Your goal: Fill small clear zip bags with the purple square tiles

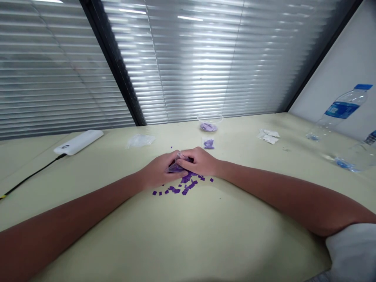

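Only partly visible in the left hand (158, 170), a clear bag (174, 168).

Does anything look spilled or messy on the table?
Yes, loose purple squares lie scattered on the table beside the left hand and right hand. They may have spilled: they lie outside the clear bag the hands hold.

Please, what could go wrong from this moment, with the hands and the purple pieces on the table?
The left hand and right hand hold a clear plastic bag between them; if its mouth is open, which I cannot tell, squeezing might spill any pieces inside.

Loose purple squares lie scattered just below the hands, so a wrist could brush them farther apart.
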`<state>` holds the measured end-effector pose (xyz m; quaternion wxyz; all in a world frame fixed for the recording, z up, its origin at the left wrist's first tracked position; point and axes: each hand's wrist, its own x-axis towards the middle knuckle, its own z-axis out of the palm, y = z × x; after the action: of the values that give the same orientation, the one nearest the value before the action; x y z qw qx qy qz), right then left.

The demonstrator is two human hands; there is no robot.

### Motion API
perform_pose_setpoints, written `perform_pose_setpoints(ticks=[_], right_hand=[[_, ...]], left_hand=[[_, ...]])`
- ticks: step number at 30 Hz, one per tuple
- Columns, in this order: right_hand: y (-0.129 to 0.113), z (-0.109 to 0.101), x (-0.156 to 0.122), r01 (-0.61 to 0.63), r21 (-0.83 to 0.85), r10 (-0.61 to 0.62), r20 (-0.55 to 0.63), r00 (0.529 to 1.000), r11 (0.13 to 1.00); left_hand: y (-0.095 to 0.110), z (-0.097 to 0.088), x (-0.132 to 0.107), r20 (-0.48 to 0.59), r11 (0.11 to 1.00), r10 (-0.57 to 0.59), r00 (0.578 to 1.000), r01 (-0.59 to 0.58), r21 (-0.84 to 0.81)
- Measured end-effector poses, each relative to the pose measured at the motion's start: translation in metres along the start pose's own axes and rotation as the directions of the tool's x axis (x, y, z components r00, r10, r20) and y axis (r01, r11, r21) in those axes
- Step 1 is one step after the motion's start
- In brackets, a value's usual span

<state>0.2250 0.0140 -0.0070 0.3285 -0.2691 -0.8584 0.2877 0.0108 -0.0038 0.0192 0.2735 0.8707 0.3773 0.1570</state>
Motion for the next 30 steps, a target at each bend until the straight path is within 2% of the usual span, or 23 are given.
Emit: perform_pose_setpoints(ticks=[30], right_hand=[[0.0005,-0.0011,0.0005,-0.011,0.000,0.011,0.018,1.000,1.000]], left_hand=[[-0.0017,-0.0004,-0.0002,-0.008,1.000,0.017,1.000,-0.017,0.011]])
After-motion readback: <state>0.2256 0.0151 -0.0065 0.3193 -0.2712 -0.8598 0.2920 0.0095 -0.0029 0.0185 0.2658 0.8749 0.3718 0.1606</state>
